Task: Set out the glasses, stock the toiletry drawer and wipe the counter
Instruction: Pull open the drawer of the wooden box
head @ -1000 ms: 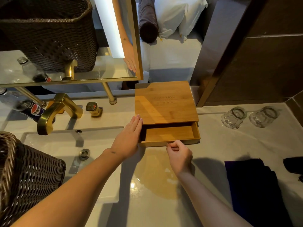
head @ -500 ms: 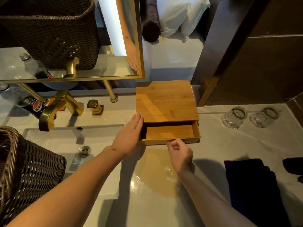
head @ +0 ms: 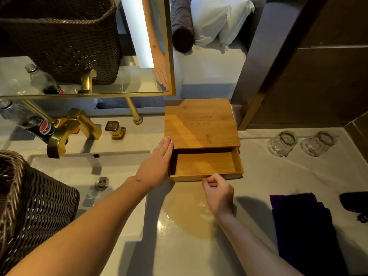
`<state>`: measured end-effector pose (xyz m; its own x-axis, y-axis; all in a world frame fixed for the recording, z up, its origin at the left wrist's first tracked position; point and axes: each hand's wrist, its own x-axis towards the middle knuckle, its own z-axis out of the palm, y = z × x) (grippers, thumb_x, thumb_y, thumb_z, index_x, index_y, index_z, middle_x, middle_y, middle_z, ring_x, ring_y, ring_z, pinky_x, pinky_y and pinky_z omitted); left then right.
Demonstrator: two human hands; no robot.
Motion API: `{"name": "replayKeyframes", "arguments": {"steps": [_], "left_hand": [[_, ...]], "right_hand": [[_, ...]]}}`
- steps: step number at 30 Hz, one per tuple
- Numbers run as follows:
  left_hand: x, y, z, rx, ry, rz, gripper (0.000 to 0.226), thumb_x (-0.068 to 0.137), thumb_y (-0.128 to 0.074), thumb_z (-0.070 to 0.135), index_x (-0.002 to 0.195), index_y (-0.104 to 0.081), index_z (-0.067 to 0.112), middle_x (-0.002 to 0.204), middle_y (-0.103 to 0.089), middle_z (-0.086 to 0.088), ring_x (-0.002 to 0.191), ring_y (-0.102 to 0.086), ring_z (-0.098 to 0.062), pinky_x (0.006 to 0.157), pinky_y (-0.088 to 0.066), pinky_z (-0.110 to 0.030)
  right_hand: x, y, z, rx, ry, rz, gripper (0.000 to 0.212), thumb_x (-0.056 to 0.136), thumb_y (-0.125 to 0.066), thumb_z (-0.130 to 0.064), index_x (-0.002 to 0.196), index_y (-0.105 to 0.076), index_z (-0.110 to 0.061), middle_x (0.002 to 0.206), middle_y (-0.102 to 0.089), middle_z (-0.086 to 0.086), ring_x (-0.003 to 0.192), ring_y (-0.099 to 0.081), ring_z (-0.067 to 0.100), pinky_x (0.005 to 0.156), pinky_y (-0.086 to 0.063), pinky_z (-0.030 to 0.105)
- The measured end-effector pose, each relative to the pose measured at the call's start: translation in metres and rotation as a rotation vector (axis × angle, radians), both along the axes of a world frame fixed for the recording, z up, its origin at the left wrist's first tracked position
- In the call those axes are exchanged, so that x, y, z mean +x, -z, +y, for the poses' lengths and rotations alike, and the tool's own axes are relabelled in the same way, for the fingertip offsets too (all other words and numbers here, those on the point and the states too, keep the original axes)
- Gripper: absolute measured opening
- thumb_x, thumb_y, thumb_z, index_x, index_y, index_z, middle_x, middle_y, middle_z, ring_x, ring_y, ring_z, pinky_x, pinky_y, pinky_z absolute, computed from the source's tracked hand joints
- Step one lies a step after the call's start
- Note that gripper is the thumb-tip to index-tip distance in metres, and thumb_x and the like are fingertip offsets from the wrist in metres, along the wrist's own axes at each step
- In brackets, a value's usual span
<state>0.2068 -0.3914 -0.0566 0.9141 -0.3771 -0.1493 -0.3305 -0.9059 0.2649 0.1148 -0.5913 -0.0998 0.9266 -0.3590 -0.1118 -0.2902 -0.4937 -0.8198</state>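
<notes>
Wooden box (head: pixel 201 124), on the counter (head: pixel 278 176) against the back edge: faint lettering on its lid. Its drawer (head: pixel 205 165) is pulled partway out toward the person, bare wood inside, nothing in it.

Left hand (head: pixel 154 166): flat, fingers straight, pressed along the box's left side.

Right hand (head: pixel 217 191): curled, fingertips pinching the drawer's front edge.

Glasses (head: pixel 281 143), (head: pixel 316 143): two, mouth-down, side by side right of the box, apart from it.

Dark cloth (head: pixel 302 226): near front right of the counter.

Wicker basket (head: pixel 29 212): front left (contents not visible).

Cola bottle (head: pixel 29 122): lying behind the gold tap (head: pixel 73 130), mostly empty.
</notes>
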Motion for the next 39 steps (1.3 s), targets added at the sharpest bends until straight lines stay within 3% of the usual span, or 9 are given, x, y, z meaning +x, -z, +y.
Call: {"name": "replayKeyframes", "arguments": {"steps": [7,15,25,39], "left_hand": [[-0.002,0.004,-0.001,-0.006,-0.020,-0.008,0.095,0.094,-0.064,0.029,0.160,0.003,0.014,0.168,0.010,-0.005,0.155,0.006,-0.020,0.124,-0.022,-0.038],[-0.002,0.002,-0.002,-0.019,-0.027,-0.006,0.099,0.091,-0.068,0.027,0.160,0.003,0.015,0.168,0.009,-0.005,0.155,0.005,-0.020,0.123,-0.025,-0.038],[-0.002,0.004,-0.002,-0.023,-0.033,-0.014,0.102,0.089,-0.070,0.028,0.160,0.003,0.015,0.168,0.009,-0.004,0.155,0.005,-0.020,0.121,-0.027,-0.038],[-0.001,0.008,-0.001,-0.020,-0.028,-0.021,0.106,0.087,-0.073,0.030,0.160,0.002,0.015,0.168,0.008,-0.004,0.155,0.005,-0.020,0.122,-0.024,-0.038]], "right_hand": [[-0.009,0.003,0.000,-0.007,-0.009,-0.027,0.019,0.092,-0.071,-0.020,0.076,-0.063,-0.025,0.070,-0.065,-0.013,0.069,-0.063,0.002,0.057,-0.044,0.011],[-0.013,0.007,0.001,0.008,0.000,-0.084,0.016,0.091,-0.072,-0.015,0.077,-0.065,-0.020,0.069,-0.065,-0.010,0.068,-0.063,0.000,0.055,-0.045,0.006],[-0.016,0.011,-0.002,0.024,-0.009,-0.106,0.008,0.090,-0.073,-0.015,0.088,-0.069,-0.022,0.077,-0.069,-0.012,0.077,-0.067,-0.002,0.064,-0.050,0.006],[-0.017,0.010,0.001,0.045,0.010,-0.086,0.012,0.091,-0.071,-0.015,0.081,-0.068,-0.021,0.073,-0.068,-0.012,0.073,-0.066,-0.001,0.059,-0.050,0.009]]}}
